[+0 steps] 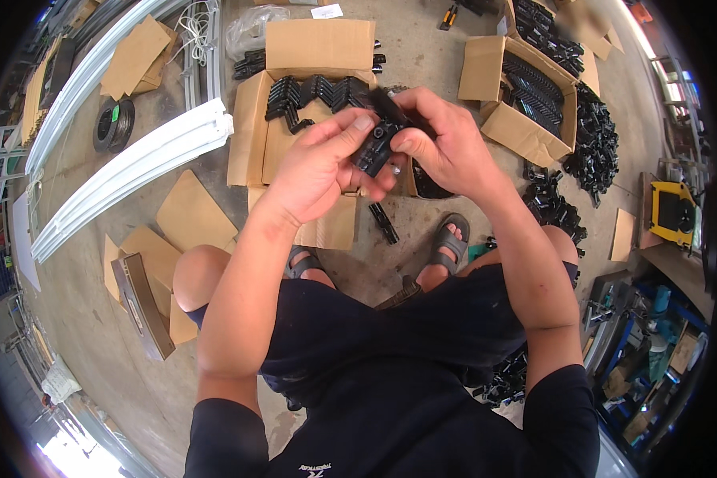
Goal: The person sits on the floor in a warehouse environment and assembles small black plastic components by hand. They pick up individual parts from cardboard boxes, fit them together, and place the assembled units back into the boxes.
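Between my two hands, above the floor in front of my knees, is a black part with a round hole or knob on its face. My left hand pinches it from the left, thumb on top. From the right, my right hand grips its upper end, fingers curled behind it. Just beyond my hands stands an open cardboard box with rows of black angled parts inside. A black ribbed piece lies on the floor below my hands, near my feet.
Another open carton holding black parts stands at the far right, beside a heap of loose black pieces. Long white profiles lie on the left, with a wire spool and flat cardboard sheets. A yellow-framed object is at right.
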`<state>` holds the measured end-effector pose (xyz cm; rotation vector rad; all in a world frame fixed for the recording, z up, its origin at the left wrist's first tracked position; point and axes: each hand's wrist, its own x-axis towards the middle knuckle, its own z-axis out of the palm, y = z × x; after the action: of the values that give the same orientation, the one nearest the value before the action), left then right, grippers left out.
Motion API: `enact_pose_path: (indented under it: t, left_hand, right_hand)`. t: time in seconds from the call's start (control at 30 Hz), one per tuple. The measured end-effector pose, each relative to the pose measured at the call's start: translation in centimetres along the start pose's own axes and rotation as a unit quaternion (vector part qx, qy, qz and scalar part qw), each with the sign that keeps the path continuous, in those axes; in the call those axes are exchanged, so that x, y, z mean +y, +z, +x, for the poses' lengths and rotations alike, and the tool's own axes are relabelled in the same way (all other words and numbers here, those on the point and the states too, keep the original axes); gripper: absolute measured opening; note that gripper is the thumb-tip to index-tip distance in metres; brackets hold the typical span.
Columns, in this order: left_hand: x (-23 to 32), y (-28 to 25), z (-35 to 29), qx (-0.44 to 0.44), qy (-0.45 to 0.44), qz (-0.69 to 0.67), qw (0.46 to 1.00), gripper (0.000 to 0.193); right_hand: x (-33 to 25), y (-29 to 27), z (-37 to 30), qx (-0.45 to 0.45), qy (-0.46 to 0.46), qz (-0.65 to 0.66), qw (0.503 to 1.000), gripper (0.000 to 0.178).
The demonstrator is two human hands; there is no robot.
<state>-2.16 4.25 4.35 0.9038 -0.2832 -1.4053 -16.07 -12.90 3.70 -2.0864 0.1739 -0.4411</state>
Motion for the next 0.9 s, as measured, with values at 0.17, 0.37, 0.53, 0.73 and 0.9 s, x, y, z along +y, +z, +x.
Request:
enact_pose_path:
  t: [0.17,0.37,0.53,0.73,0.9]
  left_hand:
    - [-0.8,-0.8,0.2,0.024,0.046,0.057,0.997,0.031]
    - [-0.9,-1.3,0.0,0.005,0.069,0.14,0.988,0.026]
    - [-0.9,-1.5,-0.3,0.049,0.109,0.113,0.986,0.025]
    - [1.2,-3.1,-0.9,0.107,0.192,-0.002,0.975,0.033]
    - [0.4,-3.3,-0.9,0.109,0.173,0.003,0.979,0.039]
  right_hand:
    - [-1.2,1.2,-0.2,0.032,0.057,0.007,0.998,0.037]
    - [-1.6,2.3,-0.3,0.075,0.089,0.033,0.993,0.033]
    - [-0.8,2.6,-0.3,0.088,0.112,0.12,0.983,0.035]
    - [6.8,2.8,-2.0,-0.149,0.386,0.129,0.901,0.05]
    - [14.7,14.0,-9.9,-0.423,0.314,-0.238,0.816,0.048]
